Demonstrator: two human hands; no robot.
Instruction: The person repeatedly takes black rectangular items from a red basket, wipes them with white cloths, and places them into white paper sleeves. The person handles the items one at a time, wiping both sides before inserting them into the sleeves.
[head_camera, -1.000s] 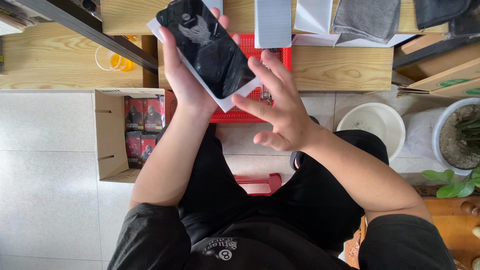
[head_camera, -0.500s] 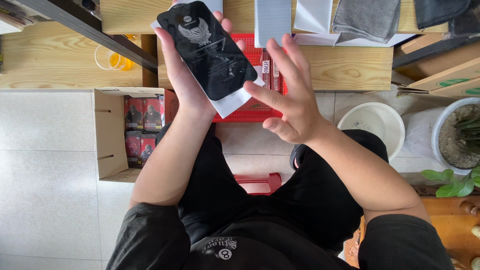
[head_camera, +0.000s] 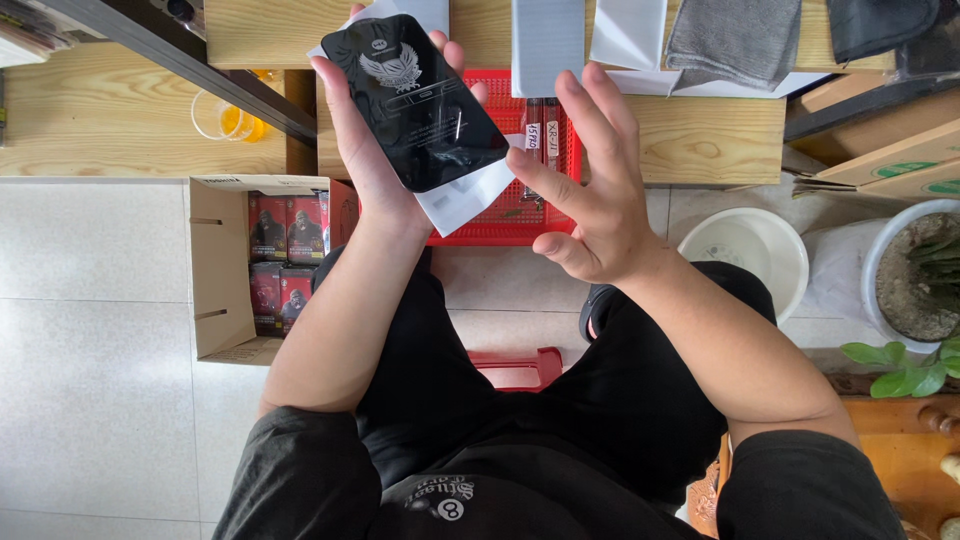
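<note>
Now your right hand (head_camera: 590, 190) has drawn back, fingers spread and empty, while your left hand (head_camera: 375, 150) keeps gripping the black glass screen protector (head_camera: 415, 100) on its white sleeve (head_camera: 465, 200), raised slightly higher.

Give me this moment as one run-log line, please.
left hand: holds black glossy panel over white sheet | right hand: open, beside panel, empty | below: red basket

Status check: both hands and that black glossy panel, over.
Left hand grips black glossy panel with white sheet behind it. Right hand open, fingers spread, just beside panel, holding nothing. Red basket lies beneath; nothing between hands.
</note>
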